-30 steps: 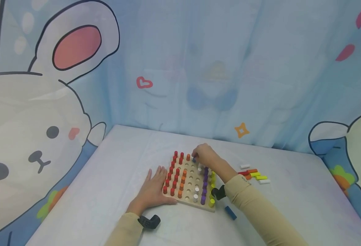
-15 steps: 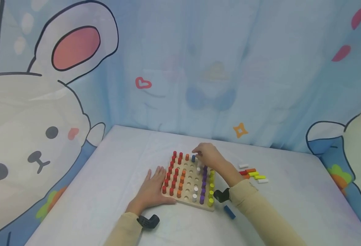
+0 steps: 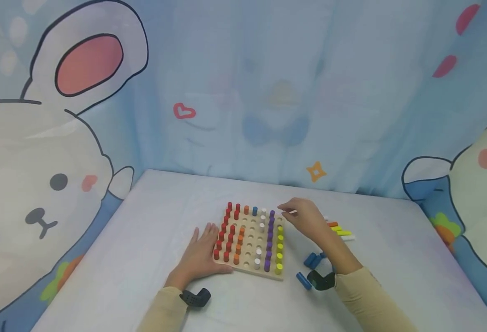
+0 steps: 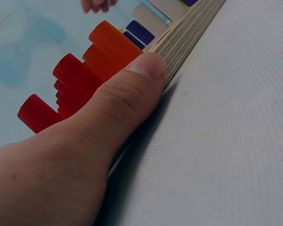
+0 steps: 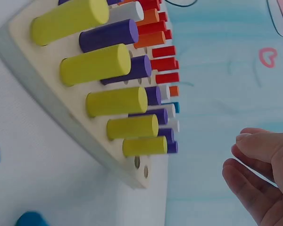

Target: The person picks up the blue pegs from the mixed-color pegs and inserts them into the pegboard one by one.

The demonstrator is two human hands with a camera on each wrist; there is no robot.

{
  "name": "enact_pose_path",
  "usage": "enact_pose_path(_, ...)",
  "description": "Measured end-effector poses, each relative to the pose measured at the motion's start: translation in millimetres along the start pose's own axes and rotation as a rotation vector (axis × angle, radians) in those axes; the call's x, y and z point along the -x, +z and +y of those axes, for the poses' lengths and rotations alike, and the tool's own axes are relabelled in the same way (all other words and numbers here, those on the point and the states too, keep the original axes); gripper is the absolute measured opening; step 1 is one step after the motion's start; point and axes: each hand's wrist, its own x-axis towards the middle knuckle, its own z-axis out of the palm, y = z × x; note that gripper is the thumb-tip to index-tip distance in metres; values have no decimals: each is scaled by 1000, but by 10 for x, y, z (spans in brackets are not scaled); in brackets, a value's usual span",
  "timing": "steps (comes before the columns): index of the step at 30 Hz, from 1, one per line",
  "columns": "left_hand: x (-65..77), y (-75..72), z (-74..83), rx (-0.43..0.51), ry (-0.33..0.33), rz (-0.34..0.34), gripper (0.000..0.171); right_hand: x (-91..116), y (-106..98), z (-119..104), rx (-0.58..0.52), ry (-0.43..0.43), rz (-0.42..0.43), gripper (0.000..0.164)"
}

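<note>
A wooden peg board point(image 3: 264, 274) lies on the table, with red pegs point(image 3: 221, 236), orange pegs point(image 3: 240, 240), white pegs point(image 3: 258, 253), purple pegs point(image 3: 269, 245) and yellow pegs point(image 3: 280, 246) standing in rows. One blue peg point(image 3: 254, 211) stands in its far row. My left hand point(image 3: 199, 251) rests against the board's left side, fingers extended, and its thumb point(image 4: 122, 94) lies along the front edge. Beyond the far right corner hovers my right hand point(image 3: 303, 216), fingers loosely bent and nothing between them. Bare holes point(image 5: 137, 162) show at that corner, past the yellow row.
Loose blue pegs point(image 3: 303, 281) lie right of the board, partly behind the right wrist's camera point(image 3: 321, 280). Farther right is a small pile of loose pegs, yellow point(image 3: 344, 233) among them, partly covered by the right forearm. A printed curtain point(image 3: 227, 152) hangs behind the table.
My right hand has left the blue peg in the far row and moved right, past the board's corner. More loose blue pegs have come into sight. The left hand keeps its place.
</note>
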Motion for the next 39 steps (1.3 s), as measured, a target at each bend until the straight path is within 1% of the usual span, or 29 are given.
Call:
enact_pose_path(5,2,6,-12,-12,-5,1,126,262,-81,140,-1,44,31,21)
enact_pose_path(12,-8,38,-12,-4,0,11,126,565,-140,382,16,148,21,24)
enact_pose_path(17,-7,54,-10,-18,1,11,127,783,-182,555,2,178,23,25)
enact_pose_path(22,17,27,8,-12,5,14,126,995,-227,678,34,234,5,27)
enact_pose_path(25,30,9,10,-2,4,18,125,1096,-241,707,41,288,-35,30)
enact_pose_path(31,37,-13,6,-6,-13,16,124,1230,-264,766,30,364,-175,43)
enact_pose_path(35,36,1,11,-1,-13,15,124,1320,-282,815,27,399,-262,55)
enact_pose_path(39,22,34,17,5,-8,22,124,1409,-269,848,10,415,-309,65)
